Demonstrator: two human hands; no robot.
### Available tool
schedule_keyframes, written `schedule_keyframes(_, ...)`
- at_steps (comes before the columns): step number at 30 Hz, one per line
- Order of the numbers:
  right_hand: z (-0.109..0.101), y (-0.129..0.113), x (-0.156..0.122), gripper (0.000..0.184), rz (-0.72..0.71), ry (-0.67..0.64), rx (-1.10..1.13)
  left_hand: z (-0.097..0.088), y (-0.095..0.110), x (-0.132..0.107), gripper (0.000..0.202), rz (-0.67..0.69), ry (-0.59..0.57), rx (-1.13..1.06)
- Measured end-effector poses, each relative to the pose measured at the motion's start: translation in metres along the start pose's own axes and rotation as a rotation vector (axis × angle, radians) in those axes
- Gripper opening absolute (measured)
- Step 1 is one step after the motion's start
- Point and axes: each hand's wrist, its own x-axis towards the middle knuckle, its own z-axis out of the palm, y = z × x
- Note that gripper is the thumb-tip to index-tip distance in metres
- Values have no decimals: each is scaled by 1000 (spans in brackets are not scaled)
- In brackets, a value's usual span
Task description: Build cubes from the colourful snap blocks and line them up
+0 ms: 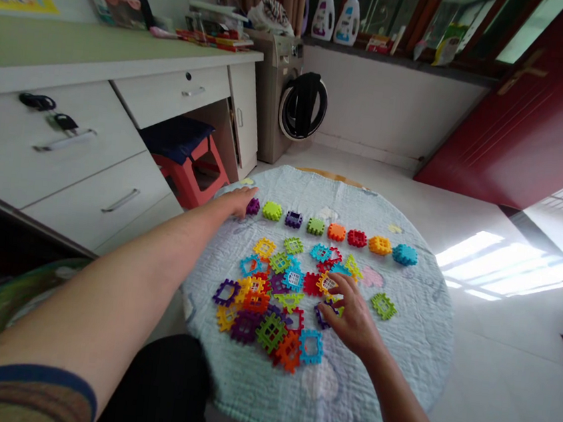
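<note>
My two hands were in view. My left hand (238,201) lay extended, fingers pressed together, with the fingertips just beside the purple block (253,206) at one end of a straight row of eight interlocking plastic blocks (336,231). My right hand (351,316) was spread above the right edge of a heap of similar blocks (267,297), too overlapped to count. Its fingers (341,284) touched a yellow block (327,283); I cannot tell whether that block was pinched. One green block (383,305) lay apart, right of the heap. All blocks rested on one round quilted mat (397,357).
</note>
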Motion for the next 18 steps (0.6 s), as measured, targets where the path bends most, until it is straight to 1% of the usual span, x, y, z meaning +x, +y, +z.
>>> schedule_keyframes(2, -1, -1, 0, 53, -6, -11, -8, 0, -4, -15, 120, 10, 48, -36)
schedule_keyframes(5, -5, -2, 1, 47, 6, -45, -62, 0, -5, -44, 116, 38, 182, -87)
schedule_keyframes(7, -7, -2, 1, 44, 34, -80, -142, 1, 1, -66, 109, 39, 279, -134)
schedule_keyframes(9, -8, -2, 1, 41, 57, -125, -223, 4, 10, -90, 97, 30, 327, -197)
schedule_keyframes(10, -9, -3, 1, 41, 63, -145, -253, 6, 17, -102, 89, 31, 315, -231)
schedule_keyframes(11, -10, -3, 2, 42, 67, -164, -274, 7, 23, -113, 80, 46, 270, -265)
schedule_keyframes(13, -11, -3, 2, 43, 77, -192, -300, 9, 39, -135, 61, 84, 122, -320)
schedule_keyframes(14, -12, -2, 2, 44, 88, -201, -311, 10, 47, -146, 54, 96, 64, -343)
schedule_keyframes(15, -13, -2, 3, 43, 101, -210, -323, 11, 55, -155, 50, 97, 30, -363)
schedule_keyframes(18, -16, 0, 4, 39, 132, -236, -357, 16, 82, -177, 46, 50, 32, -393)
